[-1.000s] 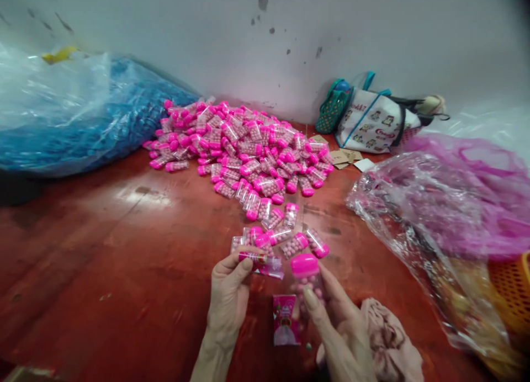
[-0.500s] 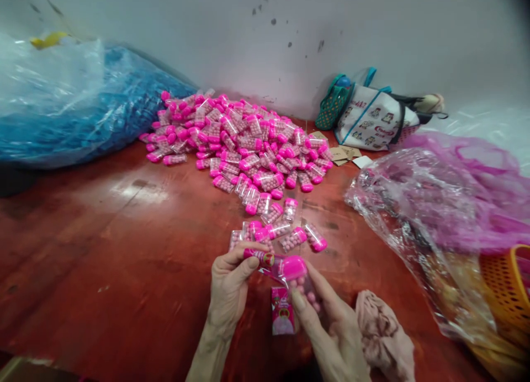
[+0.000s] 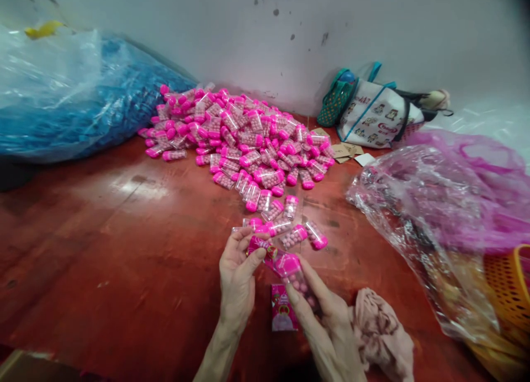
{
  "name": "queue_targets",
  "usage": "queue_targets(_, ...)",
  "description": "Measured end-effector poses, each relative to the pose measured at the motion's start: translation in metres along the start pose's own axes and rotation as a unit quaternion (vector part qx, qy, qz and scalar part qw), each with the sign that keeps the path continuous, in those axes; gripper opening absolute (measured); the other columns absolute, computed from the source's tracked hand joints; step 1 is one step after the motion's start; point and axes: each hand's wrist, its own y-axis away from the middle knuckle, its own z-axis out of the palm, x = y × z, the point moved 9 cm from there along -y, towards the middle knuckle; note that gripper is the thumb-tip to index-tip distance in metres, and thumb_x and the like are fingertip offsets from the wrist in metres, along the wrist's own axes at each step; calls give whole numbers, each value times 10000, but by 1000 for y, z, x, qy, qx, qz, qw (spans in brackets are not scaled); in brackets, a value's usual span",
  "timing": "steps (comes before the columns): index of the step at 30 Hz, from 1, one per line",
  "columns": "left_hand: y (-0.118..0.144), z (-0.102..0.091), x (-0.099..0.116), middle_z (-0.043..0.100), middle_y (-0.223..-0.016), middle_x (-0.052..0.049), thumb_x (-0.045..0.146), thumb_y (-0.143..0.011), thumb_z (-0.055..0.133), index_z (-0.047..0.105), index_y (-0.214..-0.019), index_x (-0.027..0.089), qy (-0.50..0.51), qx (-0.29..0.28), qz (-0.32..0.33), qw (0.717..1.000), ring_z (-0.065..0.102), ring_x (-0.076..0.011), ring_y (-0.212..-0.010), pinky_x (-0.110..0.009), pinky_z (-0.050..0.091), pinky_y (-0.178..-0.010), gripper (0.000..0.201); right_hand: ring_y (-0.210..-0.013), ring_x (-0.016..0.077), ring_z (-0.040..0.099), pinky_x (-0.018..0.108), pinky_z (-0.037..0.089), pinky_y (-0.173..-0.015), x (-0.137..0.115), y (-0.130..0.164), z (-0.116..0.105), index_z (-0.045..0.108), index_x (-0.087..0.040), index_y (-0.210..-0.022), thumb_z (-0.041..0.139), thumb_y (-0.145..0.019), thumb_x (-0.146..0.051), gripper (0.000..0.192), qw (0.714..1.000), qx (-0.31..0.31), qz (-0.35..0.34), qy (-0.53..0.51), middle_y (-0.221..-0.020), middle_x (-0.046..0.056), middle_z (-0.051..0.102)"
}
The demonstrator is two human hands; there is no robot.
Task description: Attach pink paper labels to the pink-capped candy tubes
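At six o'clock, low over the red table, both hands work close together. Left hand: fingers pinched on a pink printed sleeve, thumb on top. Right hand: fingers closed round a clear bottle with a pink cap, filled with pink balls; the cap end touches the open sleeve. Bottle tilted, cap toward eleven o'clock.

Between the wrists, flat on the table: one more printed label. At five o'clock, just beside the right hand: a crumpled beige cloth.

Toward twelve o'clock, just beyond the hands: a few loose bottles. Farther at twelve: a large heap of bottles, all pink-capped, reaching to the wall.

At ten o'clock: a big clear sack of blue pieces. At three o'clock: a clear plastic bag with pink contents, and at four an orange basket partly under it. At one o'clock, against the wall: a white tote bag and a green woven bag, small card pieces in front.
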Motion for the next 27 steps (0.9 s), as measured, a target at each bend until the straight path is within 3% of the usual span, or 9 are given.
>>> queue_targets(4,5,0,-14,677,-810,-14,141,-676,690,606,-931,159,50,36,-50,997,612,-99,-673,-190,471,-633,269,-596,161,623,251,526,-591,-8,2,1,543,-184,-1224,530,-820,-326,429,999,39,-23,16,-815,37,696)
queue_targets(7,8,4,-23,691,-755,-13,193,-684,694,639,-846,154,93,37,-88,991,625,-113,-631,-211,489,-616,176,-604,164,627,277,531,-650,-13,4,2,526,-188,-1239,503,-835,-303,421,995,62,-58,43,-824,46,685)
queue_targets(13,10,5,-20,700,-725,-33,267,-619,747,668,-727,139,123,40,-79,988,649,-149,-681,-235,511,-651,185,-634,176,631,293,531,-667,-14,4,2,486,-194,-1271,475,-846,-275,434,991,75,-94,61,-800,47,666)
queue_targets(18,10,12,-24,704,-724,-41,119,-557,761,680,-774,141,63,8,-110,992,653,-172,-676,-283,513,-694,232,-555,155,611,242,522,-575,-6,3,9,500,-184,-1263,508,-832,-293,445,998,26,-54,19,-739,31,670)
queue_targets(23,9,16,-31,707,-743,-62,159,-593,745,679,-780,141,79,-28,-139,987,658,-204,-735,-306,508,-714,199,-768,174,650,231,524,-668,14,4,18,536,-194,-1228,512,-839,-347,419,990,2,69,-121,-884,31,695)
queue_targets(27,8,12,-38,709,-794,-50,152,-619,734,663,-781,160,84,-25,-148,985,657,-186,-748,-291,501,-729,177,-761,178,656,228,528,-642,12,2,18,529,-189,-1234,512,-840,-328,418,991,-11,56,-119,-950,42,691)
